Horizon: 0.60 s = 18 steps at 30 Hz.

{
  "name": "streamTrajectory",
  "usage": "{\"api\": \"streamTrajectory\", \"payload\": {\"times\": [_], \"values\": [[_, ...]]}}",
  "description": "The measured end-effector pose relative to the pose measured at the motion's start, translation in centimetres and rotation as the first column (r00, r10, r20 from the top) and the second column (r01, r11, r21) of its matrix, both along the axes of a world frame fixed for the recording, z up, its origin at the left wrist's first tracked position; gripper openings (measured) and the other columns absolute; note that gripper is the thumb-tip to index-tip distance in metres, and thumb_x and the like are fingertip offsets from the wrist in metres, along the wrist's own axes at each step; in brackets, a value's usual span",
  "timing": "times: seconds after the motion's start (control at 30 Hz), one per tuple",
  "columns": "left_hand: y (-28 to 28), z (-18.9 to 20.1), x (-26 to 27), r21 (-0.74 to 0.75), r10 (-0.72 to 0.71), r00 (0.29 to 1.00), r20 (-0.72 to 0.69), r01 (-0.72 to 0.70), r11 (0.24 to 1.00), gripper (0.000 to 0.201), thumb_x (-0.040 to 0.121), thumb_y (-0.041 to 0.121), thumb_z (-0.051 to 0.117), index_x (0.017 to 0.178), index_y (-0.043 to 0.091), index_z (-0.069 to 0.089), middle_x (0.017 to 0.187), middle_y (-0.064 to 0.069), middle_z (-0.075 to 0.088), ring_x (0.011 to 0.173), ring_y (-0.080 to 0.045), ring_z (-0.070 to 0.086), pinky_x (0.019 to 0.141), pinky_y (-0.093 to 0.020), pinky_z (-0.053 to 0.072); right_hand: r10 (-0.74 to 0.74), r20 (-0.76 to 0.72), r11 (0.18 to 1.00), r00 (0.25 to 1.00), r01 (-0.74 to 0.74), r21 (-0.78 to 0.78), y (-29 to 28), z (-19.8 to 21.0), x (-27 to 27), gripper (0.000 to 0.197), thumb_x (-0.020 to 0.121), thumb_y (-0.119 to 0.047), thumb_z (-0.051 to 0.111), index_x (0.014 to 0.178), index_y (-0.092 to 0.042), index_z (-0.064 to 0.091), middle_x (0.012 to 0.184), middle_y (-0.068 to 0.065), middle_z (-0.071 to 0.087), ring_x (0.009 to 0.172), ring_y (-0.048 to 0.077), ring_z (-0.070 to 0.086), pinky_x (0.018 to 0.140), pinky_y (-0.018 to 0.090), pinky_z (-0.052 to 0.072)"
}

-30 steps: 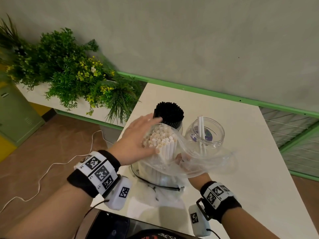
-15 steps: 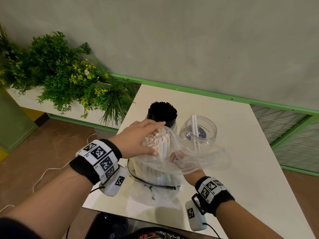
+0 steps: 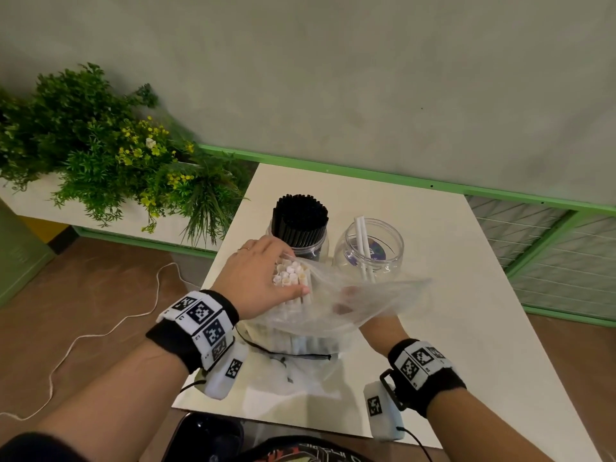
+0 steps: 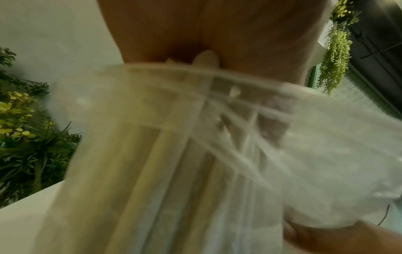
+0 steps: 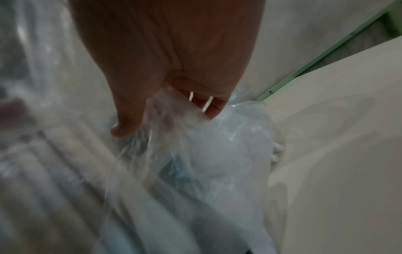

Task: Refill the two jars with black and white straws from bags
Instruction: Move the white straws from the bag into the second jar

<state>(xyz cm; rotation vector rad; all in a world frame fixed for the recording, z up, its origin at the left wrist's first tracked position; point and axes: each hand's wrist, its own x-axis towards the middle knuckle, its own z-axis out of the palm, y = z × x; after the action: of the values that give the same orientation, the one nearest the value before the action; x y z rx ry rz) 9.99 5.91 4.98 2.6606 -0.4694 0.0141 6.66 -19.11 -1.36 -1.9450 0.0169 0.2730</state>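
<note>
Two jars on a white table against a grey-green wall, green trim along its base, planter to the left, brown floor with a white cord. Head view: left jar packed with black straws, right jar holds two white straws. One clear bag of white straws stands just in front of both jars. Left hand curled over the straw tops, gripping the bundle. Right hand under the bag film, holding its mouth.

Left wrist view: blurred; bag fills the frame, palm above, fingers hidden.

Right wrist view: right hand pinching bunched bag film.
</note>
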Motion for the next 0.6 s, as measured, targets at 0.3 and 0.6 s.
{"api": "streamTrajectory", "payload": {"times": [0.3, 0.6], "values": [[-1.0, -0.3, 0.9, -0.02, 0.109, 0.994, 0.004, -0.109, 0.994, 0.061, 0.066, 0.077, 0.051, 0.108, 0.032, 0.048, 0.113, 0.012, 0.05, 0.105, -0.016, 0.049, 0.089, -0.037, 0.044, -0.627, 0.527, 0.764, 0.574, 0.586, 0.271, -3.3, 9.2, -2.2, 0.044, 0.079, 0.0, 0.049, 0.116, -0.022, 0.043, 0.122, 0.002, 0.047, 0.114, 0.017, 0.049, 0.098, 0.043, 0.043], [-1.6, -0.3, 0.7, -0.007, 0.124, 0.992, 0.007, -0.124, 0.992, 0.066, 0.063, 0.08, 0.039, 0.108, 0.032, 0.047, 0.112, 0.011, 0.052, 0.102, -0.017, 0.052, 0.083, -0.034, 0.045, 0.501, 0.529, 0.487, 0.685, 0.282, -0.827, 5.2, 9.5, -2.2, 0.012, 0.073, -0.025, 0.073, 0.086, -0.024, 0.072, 0.091, -0.007, 0.069, 0.115, 0.028, 0.058, 0.105, 0.056, 0.029]]}}
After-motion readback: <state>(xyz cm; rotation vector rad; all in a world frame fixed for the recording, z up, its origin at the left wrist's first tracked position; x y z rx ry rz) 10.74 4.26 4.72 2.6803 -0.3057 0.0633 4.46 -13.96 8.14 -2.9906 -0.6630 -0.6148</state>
